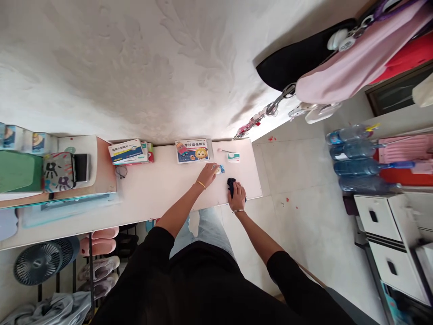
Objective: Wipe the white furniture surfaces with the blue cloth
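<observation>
Head view: left hand closed round a small pale bottle near the tabletop's far right edge, lifting it clear — right hand presses a dark cloth flat at the near right corner, palm down for wiping.

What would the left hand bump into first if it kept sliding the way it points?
Probably the small pale thing already at the left hand's fingers; past it, the little white box, though depth is hard to judge.

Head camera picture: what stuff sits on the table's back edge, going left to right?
Blue-and-white medicine box → cartoon medicine box → small white-and-green box.
</observation>
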{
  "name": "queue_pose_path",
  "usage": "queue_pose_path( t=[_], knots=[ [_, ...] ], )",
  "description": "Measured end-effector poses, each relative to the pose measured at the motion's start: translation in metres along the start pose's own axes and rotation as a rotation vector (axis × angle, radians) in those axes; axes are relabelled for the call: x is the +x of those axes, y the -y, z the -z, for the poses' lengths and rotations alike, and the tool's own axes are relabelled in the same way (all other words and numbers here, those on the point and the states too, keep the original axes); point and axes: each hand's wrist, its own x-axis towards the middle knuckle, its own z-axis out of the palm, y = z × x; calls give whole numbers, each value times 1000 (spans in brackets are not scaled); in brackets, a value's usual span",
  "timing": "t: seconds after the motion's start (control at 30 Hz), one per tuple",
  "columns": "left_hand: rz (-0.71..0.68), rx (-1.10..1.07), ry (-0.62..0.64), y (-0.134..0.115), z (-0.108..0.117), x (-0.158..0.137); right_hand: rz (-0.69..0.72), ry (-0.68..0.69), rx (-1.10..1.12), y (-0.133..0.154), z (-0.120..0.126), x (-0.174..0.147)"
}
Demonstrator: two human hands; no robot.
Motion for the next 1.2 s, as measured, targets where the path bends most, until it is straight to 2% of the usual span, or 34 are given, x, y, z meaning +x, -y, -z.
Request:
queue_pose_path(
  t=[0.13,0.2,0.27,0.33,0.4,0.53,0.63,0.73,0.87,0.97,1.03,1.1,1.2],
  knots=[
    [-12,29,24,-8,-13,27,16,-10,-8,-4,-1,-1],
    [-11,48,30,-11,-12,27,22,-22,-6,-6,-2,-2],
    [-12,68,24,-10,-2,16,30,-35,-3,-7,-3,-2],
    [6,95,-9,-4,19,-11,39,-46,-1,-8,-5,-2],
    [85,138,-86,9,54,-52,46,-56,0,-8,-6,-3],
    [476,295,-404,50,143,-144,50,-70,-1,-7,-7,-3],
    [729,400,-558,78,193,-188,49,-84,-11,-6,-9,-3],
    [867,444,-575,96,211,-197,54,-90,-32,-6,-10,-2],
    [958,453,-537,103,206,-187,64,-94,-65,-5,-11,-2],
    [983,464,-527,98,203,-183,64,-98,-80,-5,-11,-2],
    [933,512,-516,93,208,-180,61,-101,-86,-4,-11,-2],
    [798,620,-464,90,221,-173,59,-100,-90,-4,-11,-2],
    [588,740,-339,95,255,-151,57,-94,-96,-4,-12,-2]
  ],
)
